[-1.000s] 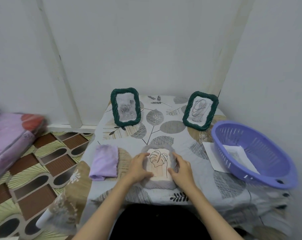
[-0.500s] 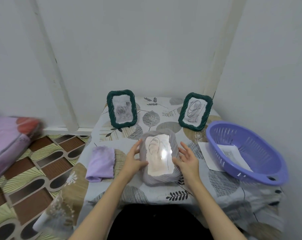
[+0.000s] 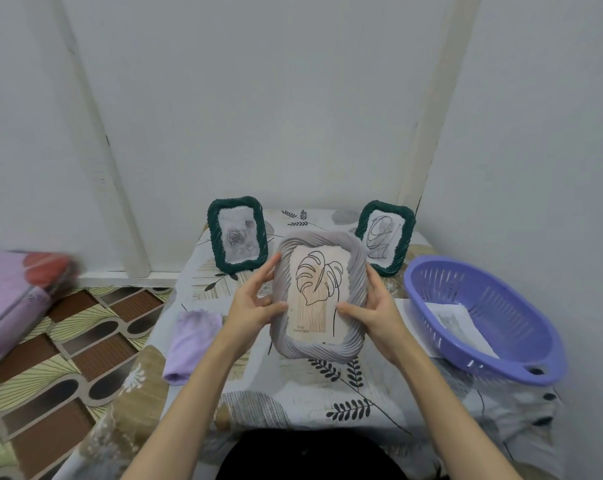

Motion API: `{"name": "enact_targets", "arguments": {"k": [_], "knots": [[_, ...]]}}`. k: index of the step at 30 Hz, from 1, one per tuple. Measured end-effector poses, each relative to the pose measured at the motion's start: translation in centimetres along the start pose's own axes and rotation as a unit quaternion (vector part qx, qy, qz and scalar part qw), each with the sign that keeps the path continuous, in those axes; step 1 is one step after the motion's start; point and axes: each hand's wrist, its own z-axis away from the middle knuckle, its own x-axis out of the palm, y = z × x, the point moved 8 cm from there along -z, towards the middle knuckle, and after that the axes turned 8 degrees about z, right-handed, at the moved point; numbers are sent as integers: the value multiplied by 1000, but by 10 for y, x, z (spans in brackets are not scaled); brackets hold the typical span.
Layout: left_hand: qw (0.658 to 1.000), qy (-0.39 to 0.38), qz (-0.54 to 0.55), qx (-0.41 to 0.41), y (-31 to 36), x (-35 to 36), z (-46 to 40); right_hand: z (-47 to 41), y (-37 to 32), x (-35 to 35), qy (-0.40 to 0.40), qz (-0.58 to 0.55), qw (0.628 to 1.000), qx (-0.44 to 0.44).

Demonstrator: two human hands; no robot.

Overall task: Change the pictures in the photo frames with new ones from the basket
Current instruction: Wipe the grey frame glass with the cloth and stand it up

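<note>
lifted grey frame (image 3: 319, 296) off table (image 3: 379, 403) since 1 s ago; l hand (image 3: 250, 304) & r hand (image 3: 374, 308) grip its sides, basket (image 3: 483, 320) beside r hand.

White walls (image 3: 293, 98) meet a patterned floor (image 3: 68, 341).

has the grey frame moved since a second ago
Yes. The grey frame, held by the left hand and right hand, was lying flat on the table; now it is raised upright, overlapping the two green frames behind.
</note>
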Motion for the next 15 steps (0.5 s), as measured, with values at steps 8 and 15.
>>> {"name": "enact_targets", "arguments": {"k": [8,15], "knots": [[1000,-2,-8,-1,-6,-7,6,-11,-18,-7,18,-29,998,-52],[998,5,-67,21,-7,-14,-14,-43,-15,-11,-13,3,999,-34]]}}
